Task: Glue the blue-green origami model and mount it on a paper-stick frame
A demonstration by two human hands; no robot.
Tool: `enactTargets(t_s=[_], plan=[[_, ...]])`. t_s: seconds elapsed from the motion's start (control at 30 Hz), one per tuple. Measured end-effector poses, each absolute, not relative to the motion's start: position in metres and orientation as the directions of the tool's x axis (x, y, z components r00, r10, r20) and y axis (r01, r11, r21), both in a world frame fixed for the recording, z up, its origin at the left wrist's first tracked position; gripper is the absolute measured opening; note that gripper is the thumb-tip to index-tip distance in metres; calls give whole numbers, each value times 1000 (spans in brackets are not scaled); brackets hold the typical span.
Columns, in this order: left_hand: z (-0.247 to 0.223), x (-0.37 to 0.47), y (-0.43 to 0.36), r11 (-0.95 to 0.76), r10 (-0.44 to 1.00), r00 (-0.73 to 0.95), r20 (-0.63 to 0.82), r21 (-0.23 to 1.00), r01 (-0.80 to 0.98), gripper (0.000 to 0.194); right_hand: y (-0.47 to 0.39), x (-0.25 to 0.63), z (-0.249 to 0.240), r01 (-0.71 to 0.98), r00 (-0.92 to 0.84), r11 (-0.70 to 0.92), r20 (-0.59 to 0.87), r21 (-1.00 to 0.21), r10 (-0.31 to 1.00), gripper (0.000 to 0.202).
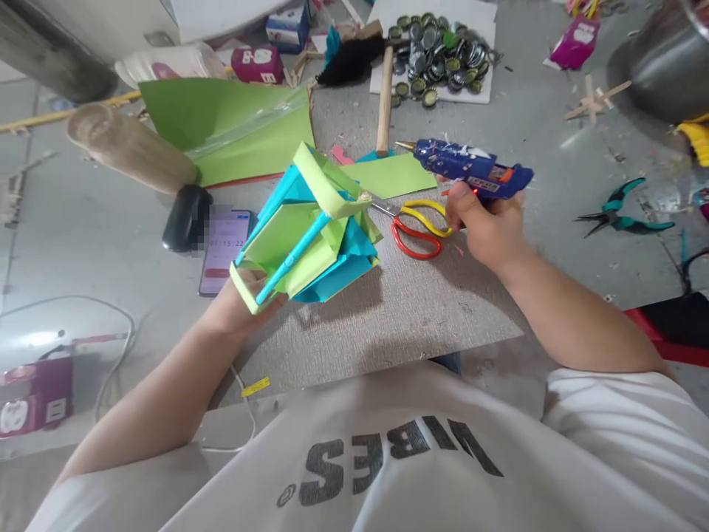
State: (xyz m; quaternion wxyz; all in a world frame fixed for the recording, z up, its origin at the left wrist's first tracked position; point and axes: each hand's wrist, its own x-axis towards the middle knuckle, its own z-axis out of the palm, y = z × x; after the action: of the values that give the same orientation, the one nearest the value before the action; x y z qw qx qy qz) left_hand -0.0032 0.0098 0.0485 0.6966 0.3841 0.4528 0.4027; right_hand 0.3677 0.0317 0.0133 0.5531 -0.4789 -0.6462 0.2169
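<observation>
A folded paper model (310,251) in green and blue, with rolled blue paper rods along its side, is held up by my left hand (249,292). Most of that hand's fingers are hidden behind the paper. My right hand (492,225) grips a blue hot glue gun (470,166), its metal nozzle pointing left toward the model. A small red light glows on the gun. Scissors (421,229) with one yellow and one red handle lie between the two, their blades partly behind the model. A flat green paper strip (393,176) rests just beyond.
Bottle caps (437,55) are heaped on a white board at the back. A wooden-handled black brush (384,100), a large green sheet (221,125), a wooden cylinder (133,148) and a phone (226,247) lie around. Pliers (620,210) are at right; a cable (130,332) runs at left.
</observation>
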Motion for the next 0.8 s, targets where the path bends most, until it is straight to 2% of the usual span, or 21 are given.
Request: enactTargets(t_s=[0.13,0.3,0.4,0.53,0.67,0.8], plan=[[47,-1,12,343,916,306,-261,903,-257,102,35,360,4,338,114,487,548,-806,829,41],[41,-5,15,321,917,318,-242,920,-226,90,42,367,-4,400,130,502,589,-767,797,40],[36,-12,16,323,917,305,-258,927,-188,77,43,380,10,527,54,503,618,-685,784,40],[30,-17,17,409,882,317,-349,901,-144,55,43,409,44,693,-171,540,618,-478,767,42],[28,-19,16,471,849,348,-398,869,-155,51,48,454,65,834,-277,459,488,-306,828,33],[27,-19,15,519,819,379,-431,838,-168,52,47,498,67,929,-370,368,121,42,921,43]])
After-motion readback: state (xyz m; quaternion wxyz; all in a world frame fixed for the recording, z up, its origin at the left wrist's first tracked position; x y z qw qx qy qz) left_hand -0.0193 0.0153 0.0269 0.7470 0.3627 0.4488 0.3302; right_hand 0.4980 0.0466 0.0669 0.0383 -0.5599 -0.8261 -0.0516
